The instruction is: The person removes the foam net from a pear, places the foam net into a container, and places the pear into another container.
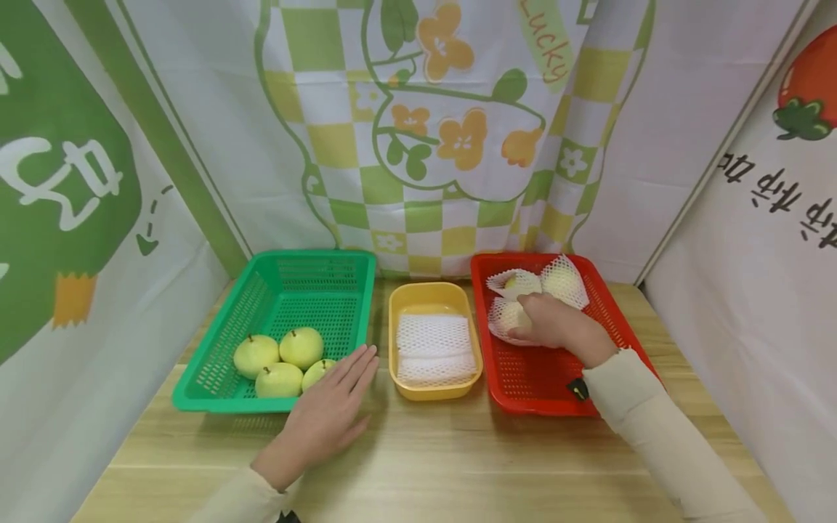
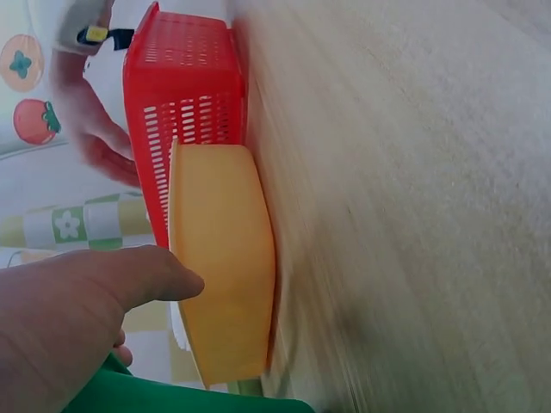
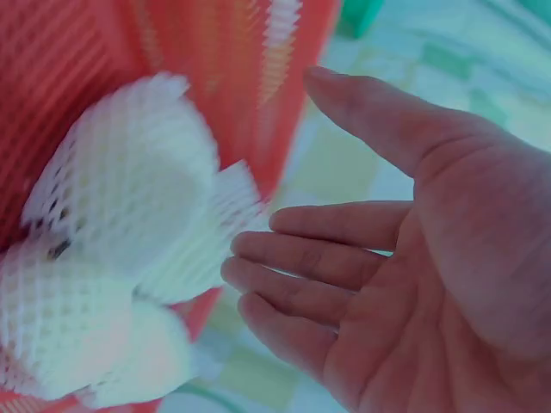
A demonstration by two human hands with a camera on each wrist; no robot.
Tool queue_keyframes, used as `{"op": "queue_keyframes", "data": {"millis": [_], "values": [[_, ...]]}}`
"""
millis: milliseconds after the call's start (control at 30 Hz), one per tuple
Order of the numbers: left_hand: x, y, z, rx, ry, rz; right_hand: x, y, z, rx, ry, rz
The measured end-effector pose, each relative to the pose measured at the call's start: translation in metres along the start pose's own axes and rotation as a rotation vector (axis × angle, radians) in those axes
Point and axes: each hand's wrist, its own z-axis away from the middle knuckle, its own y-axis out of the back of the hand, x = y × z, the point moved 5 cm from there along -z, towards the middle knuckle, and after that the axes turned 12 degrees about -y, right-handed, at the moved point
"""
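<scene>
My right hand [image 1: 556, 319] is over the red basket [image 1: 532, 374], its fingers extended beside several round pale fruits [image 3: 129, 185] sleeved in white foam netting. In the right wrist view the palm shows and a gap separates the thumb from the fingers, with nothing held. My left hand [image 1: 330, 410] lies with straight fingers at the front right corner of the green basket [image 1: 317, 305], partly covering one fruit there. Several bare yellow-green round fruits [image 1: 277, 379] with short stems are gathered at that basket's front.
Between the baskets stands a yellow tray [image 1: 434, 393] holding white foam net sleeves [image 1: 434, 345]. All three containers rest on a wooden table [image 1: 431, 465]. A checked, flowered curtain [image 1: 425, 218] hangs right behind them, and white printed panels rise at both sides.
</scene>
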Motion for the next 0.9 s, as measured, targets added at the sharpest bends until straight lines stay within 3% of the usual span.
{"op": "queue_keyframes", "data": {"millis": [167, 233, 433, 600, 900], "values": [[0.001, -0.001, 0.0, 0.012, -0.006, -0.021, 0.019, -0.007, -0.022, -0.117, -0.13, -0.049], [0.001, -0.001, 0.0, 0.017, -0.009, -0.033, 0.021, -0.011, -0.028, -0.132, -0.134, -0.061], [0.001, 0.001, 0.002, 0.019, -0.002, -0.05, 0.014, -0.018, -0.043, -0.073, -0.08, 0.077], [0.001, 0.0, 0.002, 0.015, 0.006, -0.052, 0.008, -0.024, -0.05, -0.056, -0.11, 0.159], [0.001, 0.001, 0.002, 0.037, 0.0, -0.054, 0.011, -0.033, -0.059, 0.0, -0.174, 0.148]]}}
